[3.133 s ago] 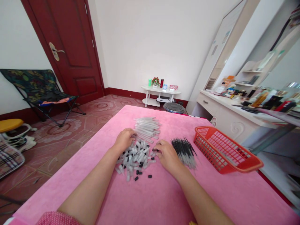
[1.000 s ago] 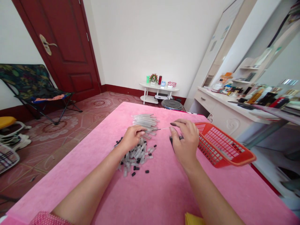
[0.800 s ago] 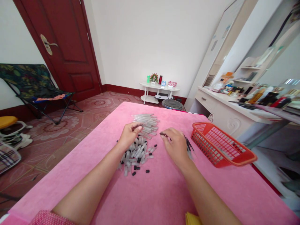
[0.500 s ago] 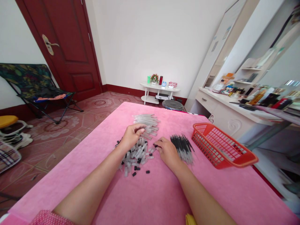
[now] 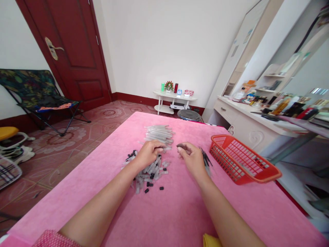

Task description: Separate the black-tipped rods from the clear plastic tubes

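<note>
My left hand (image 5: 149, 153) is closed in a pinch at the near edge of a pile of clear pen barrels (image 5: 159, 132). Whatever sits between its fingertips is too blurred to name. Under and beside that wrist lies a heap of short translucent caps (image 5: 147, 175) mixed with small black pieces (image 5: 149, 184). To the right, my right hand (image 5: 191, 157) is raised over the cloth, with thumb and forefinger pinching a small black piece (image 5: 180, 145). Partly behind this hand lies a bundle of thin black-and-clear sticks (image 5: 206, 159).
A pink cloth (image 5: 164, 216) covers the table. On the right stands an orange-red plastic basket (image 5: 244, 161), beside a white dresser (image 5: 244, 120) crowded with bottles. A low white side table (image 5: 176, 96) stands by the wall, a folding chair (image 5: 48, 99) at left.
My right hand has moved up and right from the edge of the cap heap, now with a small black piece in its fingers. My left hand has shifted slightly right and toward me.
</note>
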A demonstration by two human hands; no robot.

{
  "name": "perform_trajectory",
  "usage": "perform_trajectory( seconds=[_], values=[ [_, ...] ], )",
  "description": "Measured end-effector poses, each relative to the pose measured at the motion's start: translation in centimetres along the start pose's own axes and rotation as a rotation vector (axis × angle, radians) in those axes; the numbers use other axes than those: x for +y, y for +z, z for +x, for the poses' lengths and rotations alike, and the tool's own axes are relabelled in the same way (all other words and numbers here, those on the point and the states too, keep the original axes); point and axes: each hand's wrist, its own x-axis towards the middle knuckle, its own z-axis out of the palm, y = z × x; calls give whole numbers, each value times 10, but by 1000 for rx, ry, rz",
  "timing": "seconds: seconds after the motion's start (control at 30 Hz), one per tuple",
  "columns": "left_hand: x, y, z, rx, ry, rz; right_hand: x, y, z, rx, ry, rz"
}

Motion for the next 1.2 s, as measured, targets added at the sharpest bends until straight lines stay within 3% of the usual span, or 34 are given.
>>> perform_trajectory(
  seconds=[0.27, 1.2],
  values=[
    [4, -1, 0, -19, 13, 20, -4, 3, -1, -22, 22, -70],
    [6, 1, 1, -50, 69, 56, -3, 1, -2, -31, -109, -260]
  ],
)
